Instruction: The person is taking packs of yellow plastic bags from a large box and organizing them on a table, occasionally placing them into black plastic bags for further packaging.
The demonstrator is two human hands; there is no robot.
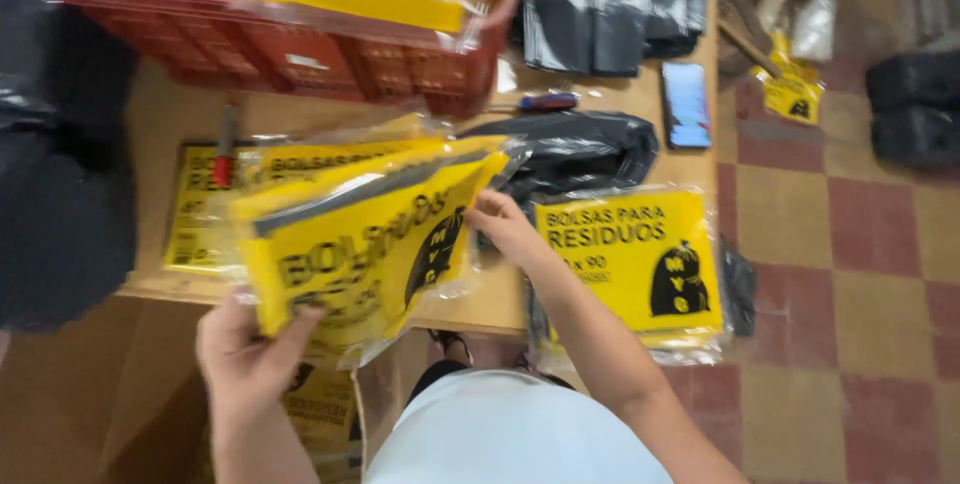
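Note:
My left hand (245, 349) grips the lower left corner of a yellow plastic packet with black print (360, 239), held tilted above the wooden table (160, 114). My right hand (505, 229) pinches the packet's right edge near its top corner. A second yellow packet (635, 264) lies flat on the table just right of my right hand. A loose black plastic bag (575, 149) rests behind it. More yellow packets (200, 204) lie on the table under the held one.
A red plastic crate (300, 49) with yellow packets stands at the back. Folded black bags (610, 4), a screwdriver (540, 102) and a phone (686, 104) lie at the back right. A red marker (225, 149) lies left. Checkered floor tiles (850, 274) run along the right.

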